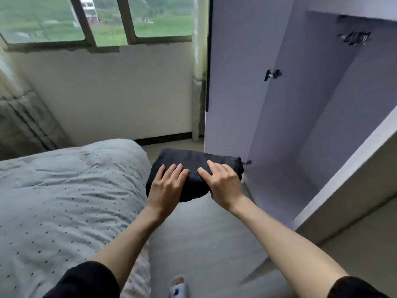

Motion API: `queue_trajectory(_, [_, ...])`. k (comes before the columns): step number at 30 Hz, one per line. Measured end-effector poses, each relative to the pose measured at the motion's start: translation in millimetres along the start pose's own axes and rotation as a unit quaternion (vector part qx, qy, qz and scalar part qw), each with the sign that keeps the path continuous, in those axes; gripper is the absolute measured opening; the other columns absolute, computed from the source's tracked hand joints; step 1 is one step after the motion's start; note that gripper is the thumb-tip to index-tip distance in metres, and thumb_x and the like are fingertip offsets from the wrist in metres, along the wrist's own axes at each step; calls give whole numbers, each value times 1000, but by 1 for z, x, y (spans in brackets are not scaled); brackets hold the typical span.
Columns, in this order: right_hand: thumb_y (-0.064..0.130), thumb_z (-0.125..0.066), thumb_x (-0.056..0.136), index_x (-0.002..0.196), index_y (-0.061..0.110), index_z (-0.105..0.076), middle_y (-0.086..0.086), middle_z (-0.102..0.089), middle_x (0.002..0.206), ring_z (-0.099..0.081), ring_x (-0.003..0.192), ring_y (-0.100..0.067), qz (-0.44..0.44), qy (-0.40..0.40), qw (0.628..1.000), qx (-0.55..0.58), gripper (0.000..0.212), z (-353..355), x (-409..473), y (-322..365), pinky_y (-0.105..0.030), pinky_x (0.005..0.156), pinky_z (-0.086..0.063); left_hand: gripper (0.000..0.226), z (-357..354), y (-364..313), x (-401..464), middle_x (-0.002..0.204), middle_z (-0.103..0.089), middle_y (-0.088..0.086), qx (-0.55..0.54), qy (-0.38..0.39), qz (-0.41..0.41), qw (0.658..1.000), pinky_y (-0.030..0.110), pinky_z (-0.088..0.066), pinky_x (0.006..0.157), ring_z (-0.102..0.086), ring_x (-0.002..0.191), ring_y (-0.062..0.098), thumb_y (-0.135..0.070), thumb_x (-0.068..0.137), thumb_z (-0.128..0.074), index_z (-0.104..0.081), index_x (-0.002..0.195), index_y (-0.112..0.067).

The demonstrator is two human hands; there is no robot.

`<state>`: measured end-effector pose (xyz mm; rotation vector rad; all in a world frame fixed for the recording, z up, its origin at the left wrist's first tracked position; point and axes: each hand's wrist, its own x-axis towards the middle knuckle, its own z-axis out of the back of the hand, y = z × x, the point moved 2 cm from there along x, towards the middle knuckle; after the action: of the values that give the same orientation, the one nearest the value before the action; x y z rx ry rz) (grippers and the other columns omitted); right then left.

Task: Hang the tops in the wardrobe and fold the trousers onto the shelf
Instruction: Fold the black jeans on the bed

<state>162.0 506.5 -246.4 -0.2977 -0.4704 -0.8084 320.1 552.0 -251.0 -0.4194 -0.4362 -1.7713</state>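
Note:
A folded bundle of dark trousers [194, 161] hangs in the air between the bed and the open wardrobe [322, 125]. My left hand [165, 187] holds its near left part, fingers lying over the top and the thumb hidden underneath. My right hand [224, 183] holds the near right part the same way. The bundle's right end is level with the wardrobe's left door edge, just in front of the pale bottom shelf [279, 186]. No tops are in view.
A bed with a grey dotted quilt [64, 190] fills the left. The wardrobe's left door [236, 82] stands open by a white pipe; another panel [354, 179] juts out at the right. Dark hangers [354, 37] sit high inside. My slippered foot [178, 287] is on the grey floor.

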Motion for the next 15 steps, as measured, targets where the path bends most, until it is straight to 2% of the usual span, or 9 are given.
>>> queue_trajectory(3, [-5,-62,56,92,12,-73,-19,-70,94,-68,71,-29,-41,-41,997,-42,41,-20,57,-35,-32,65,-56,48,-30,36,76,104,-70,16,-20,-31,-48,998,53,-53,83,-68,95,32,-8,53,-83,-71,99,-1])
queue_trajectory(6, [-1,-47,68,92,13,-74,-17,-71,94,-68,71,-28,-73,-81,990,-93,38,-24,111,-77,-31,66,-56,44,-47,62,156,106,-70,16,-36,-59,-99,993,52,-53,84,-68,97,31,-1,58,-79,-71,101,-2])
queue_trajectory(9, [0,-42,76,90,13,-75,-16,-72,91,-69,70,-26,-97,-117,977,-152,38,-10,150,-118,-32,64,-56,43,-55,67,228,109,-69,15,-63,-101,-143,983,52,-53,86,-67,100,31,2,61,-77,-70,103,-2])
queue_trajectory(12, [-5,-55,70,92,12,-74,-17,-72,93,-70,73,-27,-123,-142,958,-217,35,12,186,-169,-34,67,-57,49,-55,62,306,110,-69,14,-107,-136,-175,969,52,-52,87,-66,101,31,4,57,-78,-69,104,-2])
queue_trajectory(15, [-8,-72,57,95,10,-73,-18,-71,96,-70,76,-28,-149,-142,945,-254,42,42,212,-210,-36,70,-57,50,-45,46,369,110,-69,12,-133,-165,-204,956,51,-51,89,-66,103,29,3,56,-78,-69,105,-3])
